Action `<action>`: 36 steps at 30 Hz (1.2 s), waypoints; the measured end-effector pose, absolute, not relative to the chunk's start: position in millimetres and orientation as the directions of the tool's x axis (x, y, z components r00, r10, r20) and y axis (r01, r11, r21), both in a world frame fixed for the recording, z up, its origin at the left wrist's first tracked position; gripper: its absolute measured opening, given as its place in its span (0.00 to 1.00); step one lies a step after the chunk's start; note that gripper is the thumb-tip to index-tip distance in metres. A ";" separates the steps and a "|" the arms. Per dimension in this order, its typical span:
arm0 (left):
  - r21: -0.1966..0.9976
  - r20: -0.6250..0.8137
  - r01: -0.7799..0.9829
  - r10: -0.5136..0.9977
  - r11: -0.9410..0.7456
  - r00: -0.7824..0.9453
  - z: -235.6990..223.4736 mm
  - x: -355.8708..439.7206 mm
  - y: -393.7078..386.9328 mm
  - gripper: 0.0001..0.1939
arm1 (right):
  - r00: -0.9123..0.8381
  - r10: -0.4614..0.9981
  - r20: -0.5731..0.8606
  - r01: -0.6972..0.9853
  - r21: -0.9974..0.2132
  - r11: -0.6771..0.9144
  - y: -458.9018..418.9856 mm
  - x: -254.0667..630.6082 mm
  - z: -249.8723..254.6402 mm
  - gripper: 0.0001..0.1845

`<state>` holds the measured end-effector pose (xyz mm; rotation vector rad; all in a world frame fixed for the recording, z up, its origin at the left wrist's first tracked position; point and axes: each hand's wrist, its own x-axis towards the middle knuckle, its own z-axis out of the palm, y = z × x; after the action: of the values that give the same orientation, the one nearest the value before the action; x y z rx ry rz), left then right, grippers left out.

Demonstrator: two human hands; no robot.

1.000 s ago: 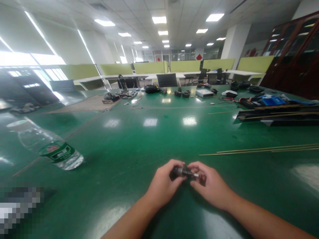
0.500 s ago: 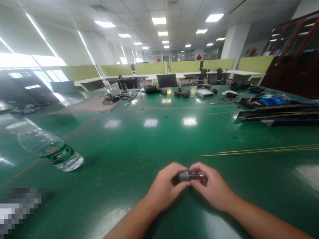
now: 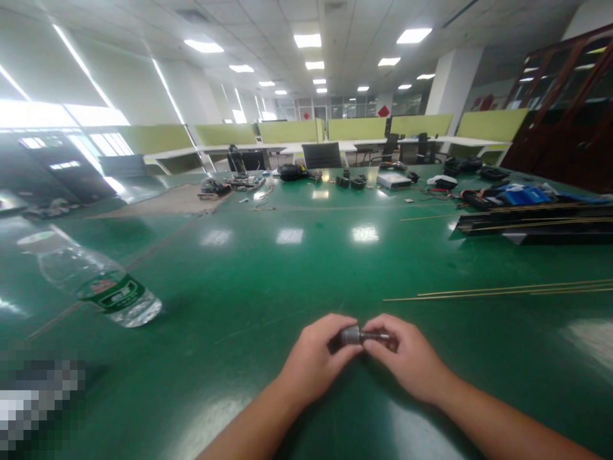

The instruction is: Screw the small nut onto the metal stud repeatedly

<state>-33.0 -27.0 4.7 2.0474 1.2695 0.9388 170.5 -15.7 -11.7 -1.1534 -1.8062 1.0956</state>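
Both my hands meet low in the middle of the view, just above the green table (image 3: pixel 287 275). My left hand (image 3: pixel 313 361) pinches the thick grey end of a small metal cylindrical part (image 3: pixel 357 335). My right hand (image 3: pixel 407 361) has its fingers closed on the thinner dark shaft end of the same part. The part lies level between the two sets of fingertips. What is under the fingers is hidden.
A clear water bottle (image 3: pixel 96 284) with a green label stands to the left. Thin brass rods (image 3: pixel 502 291) lie to the right. Black trays with rods (image 3: pixel 531 223), blue packets and cables sit at the far right. Small electronics and chairs are at the table's far edge.
The part's threaded middle was showing a second ago; now only the grey end and a short shaft show, and my fingertips are closer together. Hands stay in the same spot.
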 end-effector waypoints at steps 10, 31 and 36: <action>0.718 0.323 0.544 0.900 -0.434 0.291 5.1 -36.9 -26.6 0.15 | -0.332 0.939 0.084 0.275 -0.944 0.182 -14.7 168.8 -11.5 0.08; 0.697 0.353 0.569 0.900 -0.436 0.256 8.0 -43.6 -25.2 0.15 | -0.306 0.951 0.039 0.230 -0.966 0.114 -13.6 170.5 -15.8 0.11; 0.691 0.357 0.574 0.898 -0.438 0.256 7.1 -44.5 -24.6 0.16 | -0.294 0.955 0.039 0.237 -0.965 0.113 -13.0 170.4 -15.8 0.10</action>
<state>-44.5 -24.6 7.1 2.1102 1.3382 1.0312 170.4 -13.0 -15.8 -1.1829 -1.6531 1.2293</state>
